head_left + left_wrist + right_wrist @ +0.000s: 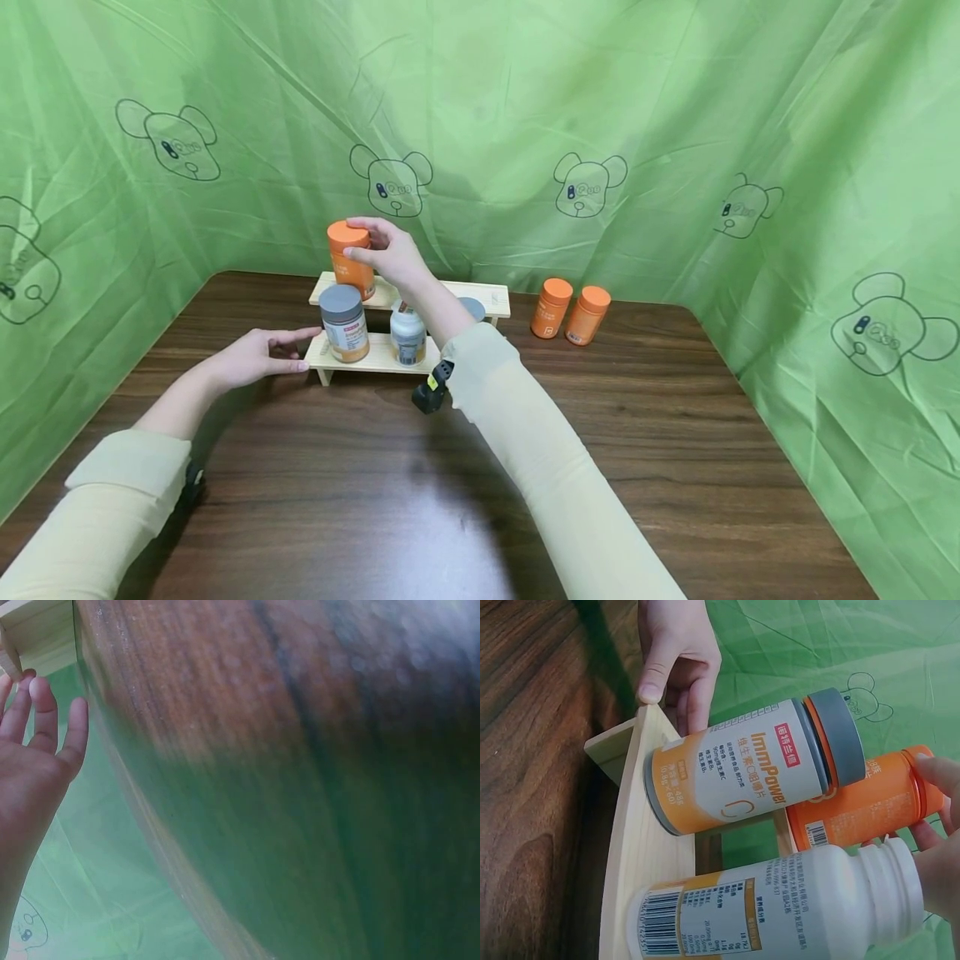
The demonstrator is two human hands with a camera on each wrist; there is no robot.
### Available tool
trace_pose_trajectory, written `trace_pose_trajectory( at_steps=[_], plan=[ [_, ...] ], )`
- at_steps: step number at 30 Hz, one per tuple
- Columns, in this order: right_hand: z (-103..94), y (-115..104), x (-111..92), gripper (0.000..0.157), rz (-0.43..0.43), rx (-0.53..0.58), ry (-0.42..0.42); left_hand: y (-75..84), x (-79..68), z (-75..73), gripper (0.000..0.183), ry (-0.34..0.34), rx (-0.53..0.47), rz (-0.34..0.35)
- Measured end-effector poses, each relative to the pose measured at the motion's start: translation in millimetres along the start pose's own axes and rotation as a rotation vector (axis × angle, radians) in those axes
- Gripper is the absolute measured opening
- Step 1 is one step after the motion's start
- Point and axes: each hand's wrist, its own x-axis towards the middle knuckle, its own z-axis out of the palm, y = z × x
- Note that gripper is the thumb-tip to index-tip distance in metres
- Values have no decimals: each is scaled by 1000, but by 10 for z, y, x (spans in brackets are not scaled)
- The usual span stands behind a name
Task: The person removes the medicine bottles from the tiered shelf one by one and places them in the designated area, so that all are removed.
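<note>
On the upper step at the left of a two-step wooden shelf [382,364] stands an orange bottle [351,268]. My right hand [393,254] holds it near its cap, thumb in front and fingers behind. My left hand [258,357] grips the left end of the lower step between thumb and fingers, as the right wrist view also shows. Just beside that hand, a grey-lidded jar [739,769] with a white and orange label stands on the lower step. To its right is a white bottle [780,907]. My right forearm partly hides another grey lid [472,308].
Two more orange bottles, one [552,308] left of the other [588,316], stand on the dark wooden table [675,467] right of the shelf. Green cloth [495,100] with bear-face drawings hangs around the back and sides.
</note>
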Motion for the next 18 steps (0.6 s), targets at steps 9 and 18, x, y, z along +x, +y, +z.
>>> trace_pose_trajectory(
  at_steps=[9, 18],
  plan=[
    [12, 91, 15, 43, -35, 18, 72, 1, -8, -3, 64, -4, -6, -9],
    [-17, 115, 16, 42, -45, -17, 84, -7, 2, 2, 63, -8, -13, -9]
  ],
)
